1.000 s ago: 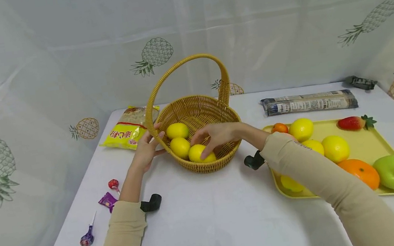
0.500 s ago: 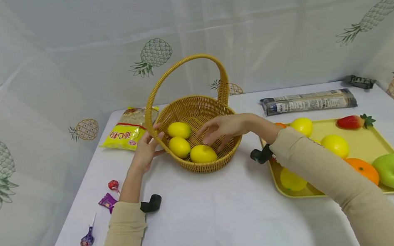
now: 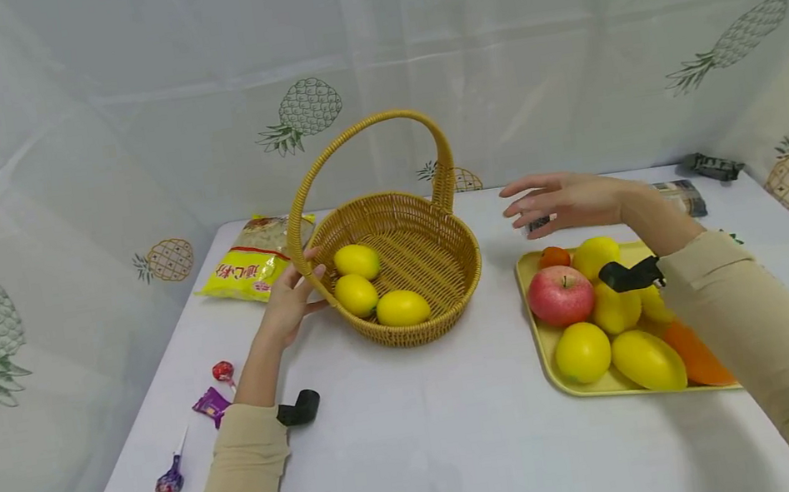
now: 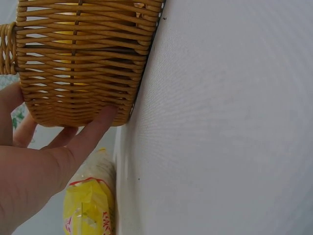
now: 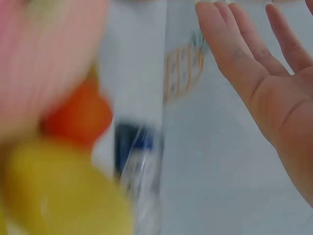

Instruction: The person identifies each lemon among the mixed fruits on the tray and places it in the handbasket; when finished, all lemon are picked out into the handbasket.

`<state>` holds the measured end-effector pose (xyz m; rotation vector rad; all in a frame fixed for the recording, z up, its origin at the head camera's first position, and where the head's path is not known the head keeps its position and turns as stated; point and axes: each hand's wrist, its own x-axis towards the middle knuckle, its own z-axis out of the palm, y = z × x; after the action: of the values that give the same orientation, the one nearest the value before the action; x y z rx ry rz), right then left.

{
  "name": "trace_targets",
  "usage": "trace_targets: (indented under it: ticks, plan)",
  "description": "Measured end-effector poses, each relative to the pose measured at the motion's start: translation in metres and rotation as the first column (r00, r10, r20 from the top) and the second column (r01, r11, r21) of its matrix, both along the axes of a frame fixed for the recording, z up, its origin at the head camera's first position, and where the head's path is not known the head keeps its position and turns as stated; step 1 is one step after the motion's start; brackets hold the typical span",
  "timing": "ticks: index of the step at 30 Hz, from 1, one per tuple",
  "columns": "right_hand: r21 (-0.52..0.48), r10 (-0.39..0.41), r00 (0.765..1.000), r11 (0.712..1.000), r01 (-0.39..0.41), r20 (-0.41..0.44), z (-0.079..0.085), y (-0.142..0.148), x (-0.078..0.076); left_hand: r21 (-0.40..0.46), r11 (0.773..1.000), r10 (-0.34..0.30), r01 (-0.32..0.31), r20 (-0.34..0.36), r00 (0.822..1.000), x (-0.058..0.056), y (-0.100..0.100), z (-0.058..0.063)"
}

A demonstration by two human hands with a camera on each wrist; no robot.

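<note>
A woven wicker basket (image 3: 447,297) with a tall arched handle stands on the white table, three lemons (image 3: 403,308) inside at its left and front. My left hand (image 3: 289,301) holds its left side by the handle's foot; in the left wrist view one finger lies along the outer weave (image 4: 83,98). My right hand (image 3: 570,200) is in the air behind the yellow tray (image 3: 549,367), fingers stretched to the left and holding nothing. On the tray are a red apple (image 3: 560,296), a small orange fruit (image 3: 554,257) and several yellow fruits (image 3: 582,352). My right sleeve hides part of the tray.
A yellow food bag (image 3: 247,271) lies behind my left hand. Two lollipops (image 3: 169,479) and a purple wrapped sweet (image 3: 212,403) are at the left. A long packet (image 3: 683,197) lies behind the tray, near a dark object (image 3: 715,166). A patterned curtain hangs at the back.
My right hand has left the lemon in the basket and moved right, to the back of the tray. The lemons stay inside. My left hand keeps its place on the basket.
</note>
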<state>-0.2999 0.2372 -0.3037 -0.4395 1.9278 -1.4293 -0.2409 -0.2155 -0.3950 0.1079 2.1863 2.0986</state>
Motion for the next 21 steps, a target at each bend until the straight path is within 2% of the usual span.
trace_targets:
  ticks: [3,10,15,21]
  plan:
    - [0.025,-0.033,0.999,0.999,0.034,-0.015,-0.009,0.032,-0.002,-0.002,1.0,-0.003,0.003,-0.004,1.0,0.0,0.0,0.0]
    - [0.119,-0.022,0.998,0.993,0.028,-0.058,-0.031,0.083,-0.004,0.002,1.0,0.003,-0.003,0.007,1.0,-0.001,0.0,0.0]
    - [0.21,0.014,0.999,0.978,-0.004,-0.046,-0.036,0.093,-0.004,0.001,1.0,0.007,-0.007,0.012,1.0,0.0,0.001,0.0]
    - [0.347,0.057,0.998,0.936,-0.062,0.025,-0.034,0.095,-0.002,-0.013,1.0,0.015,-0.015,0.024,1.0,0.001,0.002,0.002]
